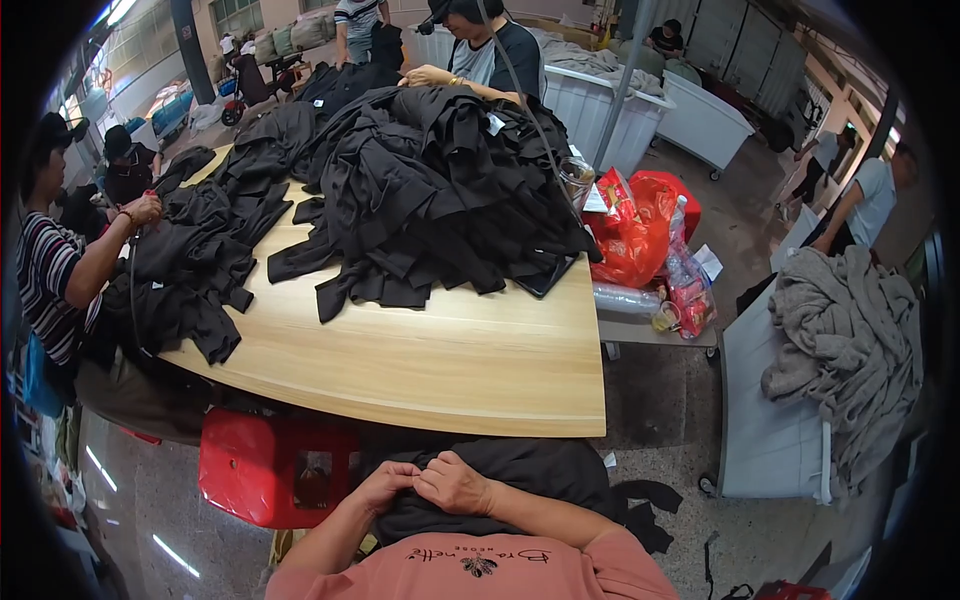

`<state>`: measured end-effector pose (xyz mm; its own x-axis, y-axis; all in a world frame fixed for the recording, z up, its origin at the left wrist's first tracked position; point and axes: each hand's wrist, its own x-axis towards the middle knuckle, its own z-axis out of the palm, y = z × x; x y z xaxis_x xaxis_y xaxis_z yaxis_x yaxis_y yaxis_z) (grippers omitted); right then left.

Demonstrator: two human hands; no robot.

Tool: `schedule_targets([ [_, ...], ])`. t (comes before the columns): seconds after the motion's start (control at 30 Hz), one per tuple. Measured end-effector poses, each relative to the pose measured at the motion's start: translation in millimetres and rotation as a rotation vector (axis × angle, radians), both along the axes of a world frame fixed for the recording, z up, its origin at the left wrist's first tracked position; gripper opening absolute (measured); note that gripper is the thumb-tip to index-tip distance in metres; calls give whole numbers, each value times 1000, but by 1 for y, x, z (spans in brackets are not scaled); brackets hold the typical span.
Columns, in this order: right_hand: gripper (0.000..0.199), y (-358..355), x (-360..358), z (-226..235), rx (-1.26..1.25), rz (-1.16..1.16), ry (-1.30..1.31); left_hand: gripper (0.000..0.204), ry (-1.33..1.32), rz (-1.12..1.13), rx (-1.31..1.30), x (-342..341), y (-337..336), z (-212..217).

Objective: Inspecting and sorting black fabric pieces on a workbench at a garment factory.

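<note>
I see the wooden worktop (pixel 450 365) filling the middle of the view, its near edge bare and pale. A big heap of black garments (pixel 440 190) covers its far half, and a second spill of black cloth (pixel 195 260) runs down the left edge, where a person in a striped top (pixel 45 280) handles it. Off the right edge stands a grey cart (pixel 770 440) draped with grey fabric (pixel 845 340). At the far right corner sit red plastic bags (pixel 640 225). Below the near edge, a red stool (pixel 275 470) stands on the floor. Against my lap lies a black garment (pixel 530 470). My left hand (pixel 385 485) and right hand (pixel 455 483) touch each other, fingers pinched shut on its top edge.
</note>
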<state>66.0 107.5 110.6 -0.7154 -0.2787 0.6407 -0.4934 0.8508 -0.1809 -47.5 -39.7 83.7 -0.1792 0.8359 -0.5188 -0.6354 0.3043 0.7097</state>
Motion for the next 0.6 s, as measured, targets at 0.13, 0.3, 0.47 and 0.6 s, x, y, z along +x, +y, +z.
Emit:
schedule_targets([
  [0.13, 6, 0, -1, -1, -23, 42, -17, 5, -16, 8, 4, 1, -3, -10],
  [0.3, 6, 1, 2, 0, -26, 50, 10, 5, -13, 18, 6, 1, -1, -10],
  [0.47, 7, 2, -2, -2, -28, 14, 13, 5, -1, 53, 29, 2, 0, -15],
  [0.6, 7, 1, -1, -4, -68, -11, -80, 6, 111, 99, 39, 5, -3, -11],
])
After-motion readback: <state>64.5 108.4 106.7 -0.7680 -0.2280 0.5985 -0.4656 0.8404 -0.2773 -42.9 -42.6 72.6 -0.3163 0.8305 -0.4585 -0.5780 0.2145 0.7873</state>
